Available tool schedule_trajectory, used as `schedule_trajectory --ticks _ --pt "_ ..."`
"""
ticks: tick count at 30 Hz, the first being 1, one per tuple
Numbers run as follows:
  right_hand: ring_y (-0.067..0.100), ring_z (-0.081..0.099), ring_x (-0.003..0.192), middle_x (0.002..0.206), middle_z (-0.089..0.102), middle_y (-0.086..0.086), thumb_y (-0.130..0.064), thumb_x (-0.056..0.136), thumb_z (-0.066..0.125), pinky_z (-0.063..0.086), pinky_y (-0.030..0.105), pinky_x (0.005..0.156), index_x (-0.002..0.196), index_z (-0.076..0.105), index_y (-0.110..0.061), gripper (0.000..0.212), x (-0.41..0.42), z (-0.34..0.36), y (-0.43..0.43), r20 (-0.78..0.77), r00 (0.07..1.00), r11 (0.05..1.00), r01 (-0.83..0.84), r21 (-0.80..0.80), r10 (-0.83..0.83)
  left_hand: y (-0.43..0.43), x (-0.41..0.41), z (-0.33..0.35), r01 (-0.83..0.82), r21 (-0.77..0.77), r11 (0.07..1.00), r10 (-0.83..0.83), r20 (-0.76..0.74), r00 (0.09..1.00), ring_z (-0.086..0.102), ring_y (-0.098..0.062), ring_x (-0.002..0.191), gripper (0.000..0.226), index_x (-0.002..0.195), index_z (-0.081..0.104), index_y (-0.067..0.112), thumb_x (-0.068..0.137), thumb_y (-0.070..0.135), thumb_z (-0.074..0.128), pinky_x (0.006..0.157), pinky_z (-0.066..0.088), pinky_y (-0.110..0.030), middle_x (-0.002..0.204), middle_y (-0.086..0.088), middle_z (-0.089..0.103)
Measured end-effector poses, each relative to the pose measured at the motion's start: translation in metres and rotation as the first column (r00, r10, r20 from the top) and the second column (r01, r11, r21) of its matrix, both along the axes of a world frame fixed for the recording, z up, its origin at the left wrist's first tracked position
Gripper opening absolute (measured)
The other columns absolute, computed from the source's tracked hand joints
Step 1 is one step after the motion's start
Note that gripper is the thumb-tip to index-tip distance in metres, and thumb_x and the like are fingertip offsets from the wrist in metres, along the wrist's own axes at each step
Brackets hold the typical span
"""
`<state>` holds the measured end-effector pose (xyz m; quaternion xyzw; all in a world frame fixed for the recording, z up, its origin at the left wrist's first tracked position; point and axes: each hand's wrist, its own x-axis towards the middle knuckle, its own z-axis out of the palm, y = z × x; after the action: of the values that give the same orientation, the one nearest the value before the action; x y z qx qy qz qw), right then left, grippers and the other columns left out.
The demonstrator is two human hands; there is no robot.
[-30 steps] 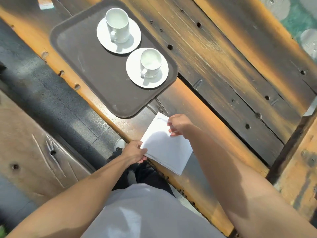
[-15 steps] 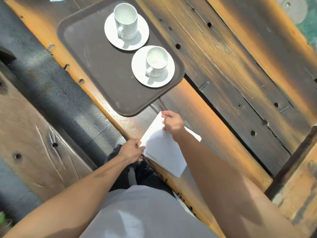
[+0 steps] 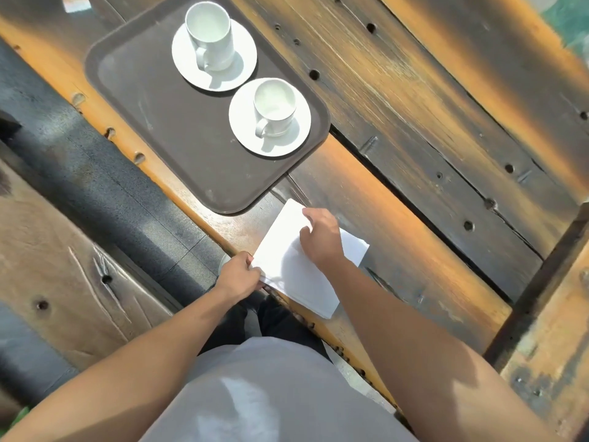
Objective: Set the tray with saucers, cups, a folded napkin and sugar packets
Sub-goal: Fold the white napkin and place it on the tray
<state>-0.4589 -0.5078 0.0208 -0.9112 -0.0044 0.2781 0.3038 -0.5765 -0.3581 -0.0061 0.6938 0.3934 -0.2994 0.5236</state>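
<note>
While the napkin (image 3: 287, 272) lay at the edge of the table (image 3: 414, 161) in mid-frame, just below the tray (image 3: 153, 100), the left hand (image 3: 239, 277) pinched its lower-left side and the right hand (image 3: 322, 237) gripped its top layer with curled fingers. A loose pinch would likely skew the fold or let it slide off.

No legible text, labels, brands or numbers. Tray (image 3: 153, 122), cups (image 3: 274, 102), saucers (image 3: 186, 63), napkin (image 3: 287, 275): plain faces, no print seen. Pale scrap (image 3: 75, 3) at top-left edge: cropped and blurred, unreadable.
</note>
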Motion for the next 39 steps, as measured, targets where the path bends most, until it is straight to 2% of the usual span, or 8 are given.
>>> schedule_trajectory --ticks 4,9,11,14,16,21,26,39 --pt "0.025 0.030 0.144 0.153 0.040 0.005 -0.017 0.094 0.056 0.027 0.039 0.118 0.144 0.045 -0.018 0.052 -0.027 -0.013 -0.018 0.154 0.982 0.975 -0.072 -0.211 0.106 -0.002 0.008 0.008 0.007 -0.027 1.000 -0.008 -0.065 0.998 0.070 -0.025 0.076 0.015 0.100 0.049 -0.001 0.093 0.008 0.060 0.062 0.060 -0.031 0.101 -0.020 0.068" --pt "0.034 -0.008 0.151 0.165 -0.010 0.009 -0.053 0.095 0.048 -0.005 0.049 0.119 0.155 -0.001 -0.022 0.083 -0.056 -0.034 -0.045 0.059 0.972 0.856 -0.172 -0.488 0.229 -0.002 0.016 0.020 0.378 0.376 0.846 -0.379 -0.073 0.922 0.056 -0.024 0.087 0.049 0.107 0.042 0.013 0.076 0.033 0.075 0.072 0.048 -0.037 0.103 -0.005 0.056" --pt "0.035 -0.020 0.149 0.162 -0.024 0.010 -0.066 0.093 0.041 -0.013 0.053 0.115 0.154 -0.014 -0.022 0.093 -0.065 -0.041 -0.054 0.017 0.973 0.828 -0.188 -0.529 0.232 -0.008 0.019 0.020 0.490 0.594 0.638 -0.596 -0.021 0.803 0.047 -0.025 0.097 0.060 0.116 0.038 0.014 0.074 0.038 0.073 0.079 0.047 -0.037 0.114 -0.009 0.045" --pt "0.035 -0.024 0.148 0.160 -0.030 0.011 -0.077 0.086 0.037 -0.014 0.055 0.114 0.153 -0.021 -0.020 0.105 -0.073 -0.048 -0.063 -0.012 0.975 0.824 -0.194 -0.533 0.223 -0.020 0.029 0.013 0.606 0.764 0.220 -0.907 -0.068 0.415 0.036 -0.035 0.126 0.080 0.139 0.027 0.012 0.081 0.053 0.063 0.103 0.041 -0.044 0.141 -0.018 0.033" --pt "0.034 -0.023 0.148 0.160 -0.029 0.011 -0.074 0.089 0.036 -0.012 0.054 0.116 0.152 -0.023 -0.018 0.102 -0.072 -0.050 -0.065 0.014 0.980 0.835 -0.161 -0.527 0.198 -0.028 0.035 0.006 0.639 0.764 0.092 -0.961 -0.101 0.259 0.015 -0.042 0.145 0.083 0.152 0.010 0.011 0.092 0.057 0.043 0.117 0.027 -0.050 0.158 -0.023 0.014" --pt "0.033 -0.020 0.149 0.161 -0.026 0.012 -0.053 0.101 0.021 -0.004 0.055 0.121 0.151 -0.025 -0.013 0.079 -0.070 -0.057 -0.059 0.110 0.982 0.854 -0.075 -0.515 0.153 -0.027 0.044 -0.021 0.640 0.768 0.023 -0.986 -0.088 0.140 -0.015 -0.041 0.149 0.072 0.157 -0.010 0.017 0.100 0.055 0.014 0.121 0.007 -0.055 0.163 -0.017 -0.014" --pt "0.028 -0.029 0.147 0.162 -0.024 0.009 -0.063 0.096 0.006 -0.010 0.055 0.120 0.155 -0.015 -0.015 0.079 -0.075 -0.074 -0.051 0.133 0.986 0.853 -0.013 -0.521 0.097 -0.017 0.045 -0.044 0.589 0.808 0.030 -0.992 -0.051 0.120 -0.014 -0.040 0.150 0.072 0.158 -0.005 0.019 0.100 0.058 0.014 0.120 0.009 -0.057 0.164 -0.018 -0.012" --pt "0.026 -0.010 0.153 0.166 -0.001 0.010 -0.060 0.095 0.021 -0.001 0.053 0.122 0.158 0.004 -0.015 0.079 -0.081 -0.084 -0.048 0.264 0.962 0.833 0.087 -0.546 0.073 -0.013 0.044 -0.064 0.507 0.850 0.144 -0.988 0.092 0.125 -0.006 -0.039 0.151 0.072 0.159 0.008 0.021 0.098 0.056 0.025 0.120 0.007 -0.057 0.165 -0.014 -0.003"
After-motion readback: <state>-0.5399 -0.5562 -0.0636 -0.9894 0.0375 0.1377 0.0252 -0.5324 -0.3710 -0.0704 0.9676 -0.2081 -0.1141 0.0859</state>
